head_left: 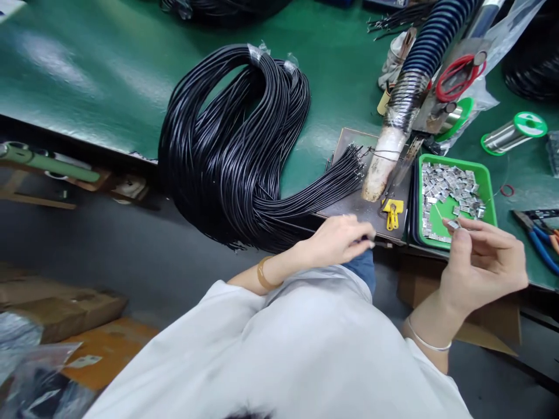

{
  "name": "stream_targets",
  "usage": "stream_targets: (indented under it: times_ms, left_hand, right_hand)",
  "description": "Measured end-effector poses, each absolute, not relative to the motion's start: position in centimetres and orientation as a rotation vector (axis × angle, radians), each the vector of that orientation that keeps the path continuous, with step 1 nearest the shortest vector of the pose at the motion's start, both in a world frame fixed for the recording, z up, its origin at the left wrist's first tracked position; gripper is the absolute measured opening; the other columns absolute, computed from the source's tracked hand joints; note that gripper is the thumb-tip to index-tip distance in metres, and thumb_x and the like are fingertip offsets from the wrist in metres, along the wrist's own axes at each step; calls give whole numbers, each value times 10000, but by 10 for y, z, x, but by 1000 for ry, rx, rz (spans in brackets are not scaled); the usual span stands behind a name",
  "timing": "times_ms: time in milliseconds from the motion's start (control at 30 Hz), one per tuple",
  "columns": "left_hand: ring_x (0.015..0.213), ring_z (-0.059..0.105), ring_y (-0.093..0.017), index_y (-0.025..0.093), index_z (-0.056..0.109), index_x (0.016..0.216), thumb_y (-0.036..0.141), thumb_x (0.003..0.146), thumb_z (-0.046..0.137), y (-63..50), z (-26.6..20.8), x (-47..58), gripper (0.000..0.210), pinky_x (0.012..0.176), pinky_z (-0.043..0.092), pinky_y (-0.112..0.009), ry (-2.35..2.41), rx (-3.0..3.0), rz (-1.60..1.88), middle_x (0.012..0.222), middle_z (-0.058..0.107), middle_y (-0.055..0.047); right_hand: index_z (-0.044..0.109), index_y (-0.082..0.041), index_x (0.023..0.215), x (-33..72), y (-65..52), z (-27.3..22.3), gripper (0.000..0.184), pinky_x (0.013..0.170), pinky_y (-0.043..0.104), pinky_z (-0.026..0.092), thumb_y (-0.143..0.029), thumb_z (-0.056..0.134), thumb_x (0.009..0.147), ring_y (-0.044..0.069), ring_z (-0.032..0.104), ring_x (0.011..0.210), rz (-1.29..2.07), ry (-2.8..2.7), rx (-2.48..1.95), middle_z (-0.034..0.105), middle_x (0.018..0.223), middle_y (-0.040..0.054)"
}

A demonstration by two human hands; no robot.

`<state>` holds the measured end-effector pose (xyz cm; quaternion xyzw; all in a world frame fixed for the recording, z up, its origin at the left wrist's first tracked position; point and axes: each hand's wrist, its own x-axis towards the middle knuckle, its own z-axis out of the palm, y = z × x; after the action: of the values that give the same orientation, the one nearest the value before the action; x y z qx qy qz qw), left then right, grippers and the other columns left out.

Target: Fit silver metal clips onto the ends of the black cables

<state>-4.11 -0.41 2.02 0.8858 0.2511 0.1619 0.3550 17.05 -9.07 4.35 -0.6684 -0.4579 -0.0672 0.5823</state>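
Note:
Over the near rim of a green tray [491,201], my right hand [483,262] pinches a small metal connector [454,224] between thumb and fingertips. Many similar silvery connectors [452,183] lie in that tray. My left hand [338,240] is at the table's front edge, fingers curled in and thumb close to them; whatever it may hold is hidden. Just beyond it, the stripped ends of a bundle of black cables [314,195] rest on a brown board [349,139]. A yellow clip [393,214] sits on the board, to the right of my left hand.
A ribbed extraction hose [421,67] reaches down over the board. Right of the tray are a solder spool [513,134] and blue-handled pliers [539,238]. Red-handled scissors [458,78] hang beside the hose. Cardboard boxes [65,302] stand on the floor at left.

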Motion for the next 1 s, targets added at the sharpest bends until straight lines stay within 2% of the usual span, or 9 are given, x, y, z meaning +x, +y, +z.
stream_targets:
  times_ms: [67,133,167,300,400,533,700,833,1000]
  left_hand:
    - [632,566,-119,162,723,943,268,931,575,-8,26,-44,182,651,424,-249,178,2005,142,692,682,-25]
    - [552,540,-93,143,722,943,277,916,596,-11,25,-43,186,569,410,-224,-1,1647,-4,644,667,-23]
    - [518,521,-84,132,709,961,304,918,596,-12,21,-41,210,524,392,-216,71,1475,23,639,661,-24]
    - [395,354,-22,131,618,948,377,882,647,-17,2,-29,256,410,257,-178,598,1009,519,608,620,22]
    - [375,346,-10,138,572,909,341,841,682,-17,-5,-22,241,392,226,-163,700,927,660,584,615,36]
    - [402,410,-13,140,559,821,306,802,717,-14,-2,-19,230,419,296,-152,744,970,709,563,595,48]
    - [576,580,-60,118,627,817,352,782,764,-13,-2,-16,274,594,455,-186,698,1057,737,651,626,14]
    - [592,576,-78,113,668,832,432,807,752,-12,-3,-18,331,626,459,-219,643,1133,699,650,628,3]
    - [574,539,-79,111,648,757,491,881,666,-8,3,-23,399,620,423,-226,563,1245,596,603,621,-10]
  right_hand:
    - [655,-179,842,165,-93,45,132,636,358,598,-240,754,779,218,733,780,-123,-1037,-1501,739,901,85]
    - [669,-178,823,157,-94,46,114,621,339,586,-223,761,771,204,724,768,-76,-1064,-1463,735,876,74]
    - [681,-180,805,153,-94,46,98,638,339,582,-207,766,765,198,719,769,-63,-1105,-1460,734,861,65]
    - [719,-203,788,139,-95,38,50,783,364,566,-168,755,789,179,706,824,-47,-1314,-1552,742,859,36]
    - [730,-217,849,135,-94,28,42,826,352,575,-178,722,832,166,700,878,50,-1396,-1599,742,926,31]
    - [734,-224,882,135,-90,17,46,761,301,595,-211,698,858,157,699,900,231,-1361,-1611,729,962,29]
    - [734,-231,885,132,-84,10,60,747,275,610,-253,682,868,147,699,915,514,-1276,-1536,718,1010,34]
    - [731,-225,884,132,-83,6,67,753,273,609,-275,692,862,151,700,937,598,-1192,-1480,713,1029,44]
    - [729,-224,878,136,-83,4,47,756,266,605,-253,699,856,142,699,916,673,-1186,-1427,713,1024,37]
